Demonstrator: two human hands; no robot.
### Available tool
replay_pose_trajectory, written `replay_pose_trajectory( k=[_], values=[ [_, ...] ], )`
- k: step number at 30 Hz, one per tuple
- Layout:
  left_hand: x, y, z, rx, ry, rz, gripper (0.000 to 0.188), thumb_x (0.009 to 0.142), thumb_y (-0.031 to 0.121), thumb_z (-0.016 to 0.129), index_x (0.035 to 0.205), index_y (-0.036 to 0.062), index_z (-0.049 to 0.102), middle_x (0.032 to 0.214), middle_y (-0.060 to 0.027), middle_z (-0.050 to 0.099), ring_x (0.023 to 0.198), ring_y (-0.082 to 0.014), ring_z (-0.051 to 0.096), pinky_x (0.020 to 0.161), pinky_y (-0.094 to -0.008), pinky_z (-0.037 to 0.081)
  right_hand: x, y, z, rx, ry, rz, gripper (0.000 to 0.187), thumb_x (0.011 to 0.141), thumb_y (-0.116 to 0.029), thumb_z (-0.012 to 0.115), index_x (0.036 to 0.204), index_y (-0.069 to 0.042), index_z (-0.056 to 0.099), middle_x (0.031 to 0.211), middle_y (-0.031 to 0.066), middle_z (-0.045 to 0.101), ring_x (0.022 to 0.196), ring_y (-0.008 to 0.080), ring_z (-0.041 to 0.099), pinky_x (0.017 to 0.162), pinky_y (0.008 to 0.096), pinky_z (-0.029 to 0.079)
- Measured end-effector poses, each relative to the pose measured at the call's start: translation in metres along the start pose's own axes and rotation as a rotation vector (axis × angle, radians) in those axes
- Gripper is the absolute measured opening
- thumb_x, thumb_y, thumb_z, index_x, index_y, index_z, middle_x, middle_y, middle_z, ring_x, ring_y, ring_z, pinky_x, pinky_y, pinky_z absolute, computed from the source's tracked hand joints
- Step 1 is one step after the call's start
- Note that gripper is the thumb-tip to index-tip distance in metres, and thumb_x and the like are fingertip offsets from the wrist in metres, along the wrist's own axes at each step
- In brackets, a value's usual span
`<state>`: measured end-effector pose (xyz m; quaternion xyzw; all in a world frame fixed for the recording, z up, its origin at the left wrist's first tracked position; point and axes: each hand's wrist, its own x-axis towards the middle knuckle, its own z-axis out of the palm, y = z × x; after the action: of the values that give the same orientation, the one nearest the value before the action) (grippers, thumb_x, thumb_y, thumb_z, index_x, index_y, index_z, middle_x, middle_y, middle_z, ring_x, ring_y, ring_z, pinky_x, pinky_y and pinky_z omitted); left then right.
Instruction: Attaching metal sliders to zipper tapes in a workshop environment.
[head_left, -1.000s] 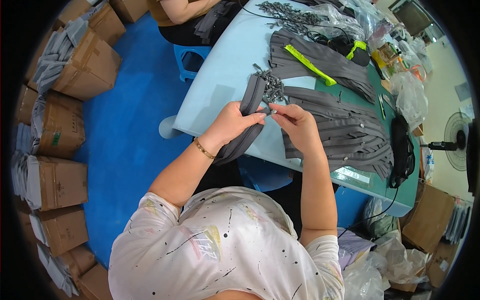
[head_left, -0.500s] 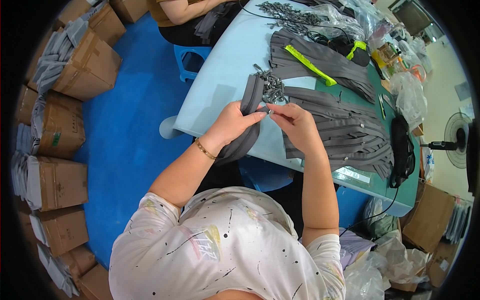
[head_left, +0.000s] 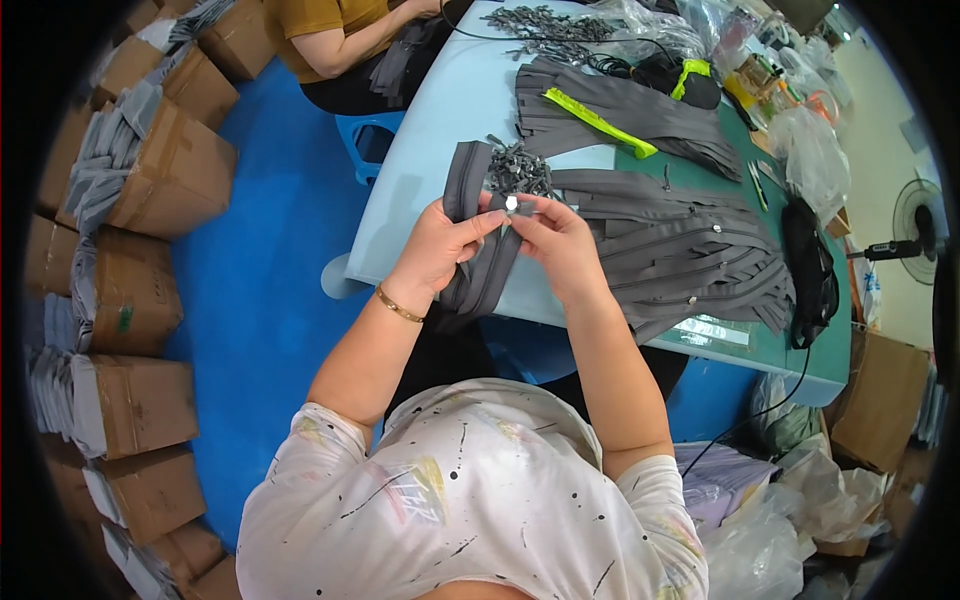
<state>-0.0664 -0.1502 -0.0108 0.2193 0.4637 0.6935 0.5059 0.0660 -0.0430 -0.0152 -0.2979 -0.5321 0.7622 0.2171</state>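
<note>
A folded length of grey zipper [head_left: 463,180] hangs from my left hand [head_left: 437,243], its loop standing above the fingers and its tail draping below toward the table edge. My left thumb and fingers are closed on the tape. Facing it, my right hand [head_left: 562,245] pinches at a small shiny zipper slider [head_left: 511,203] between the fingertips of both hands. Whether the tape runs through the slider is too small to tell. Just beyond the fingers lies a pile of loose metal sliders [head_left: 522,170].
Grey zippers [head_left: 690,245] lie bundled to the right, with another bundle [head_left: 640,115] and a neon-yellow strip [head_left: 600,123] behind. A larger slider heap [head_left: 545,25] sits at the far end. A person [head_left: 335,45] sits far left. Cartons [head_left: 175,165] line the left side.
My view has shifted, so the table sits slightly further left. Both hands stay together at the zipper; the shiny slider now shows more plainly between them.
</note>
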Motion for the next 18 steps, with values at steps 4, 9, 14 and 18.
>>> replay_pose_trajectory(
  k=[4,9,14,18],
  values=[
    [0.001,0.006,-0.001,-0.021,0.002,0.072,0.022,0.084,0.008,0.062,0.105,0.0024,0.059,0.077,0.0,0.056,0.053,0.0,0.039,0.042,-0.0144,0.026,-0.003,0.008,-0.004,0.075,0.297,-0.185,0.021,0.082,-0.01,0.064,0.101,-0.001,0.061,0.08,0.0004,0.058,0.067,0.0045,0.051,0.059,0.019,0.044],
    [0.004,0.007,0.006,-0.022,-0.018,0.017,0.029,0.084,0.008,0.059,0.112,0.0013,0.058,0.074,0.0009,0.054,0.054,-0.0008,0.039,0.042,-0.015,0.026,-0.008,0.003,0.008,0.034,0.205,-0.383,0.015,0.083,-0.01,0.064,0.096,-0.003,0.061,0.074,-0.0033,0.057,0.065,0.0027,0.05,0.056,0.0182,0.041],
    [0.006,0.004,0.0,-0.045,-0.051,-0.046,0.027,0.083,0.007,0.059,0.11,0.0011,0.059,0.067,0.0037,0.047,0.053,-0.0011,0.038,0.041,-0.0153,0.025,-0.01,-0.005,0.008,-0.051,0.074,-0.218,0.013,0.082,-0.013,0.065,0.088,-0.002,0.062,0.074,-0.002,0.061,0.064,0.003,0.051,0.055,0.0185,0.04],
    [0.005,0.001,0.003,0.012,-0.047,-0.048,0.027,0.083,0.006,0.059,0.109,0.0009,0.059,0.063,0.005,0.044,0.05,-0.0018,0.037,0.041,-0.016,0.024,-0.011,-0.006,0.003,-0.131,0.014,-0.147,0.016,0.082,-0.016,0.065,0.086,-0.001,0.063,0.076,0.0003,0.064,0.064,0.0039,0.052,0.054,0.02,0.04]
  ],
)
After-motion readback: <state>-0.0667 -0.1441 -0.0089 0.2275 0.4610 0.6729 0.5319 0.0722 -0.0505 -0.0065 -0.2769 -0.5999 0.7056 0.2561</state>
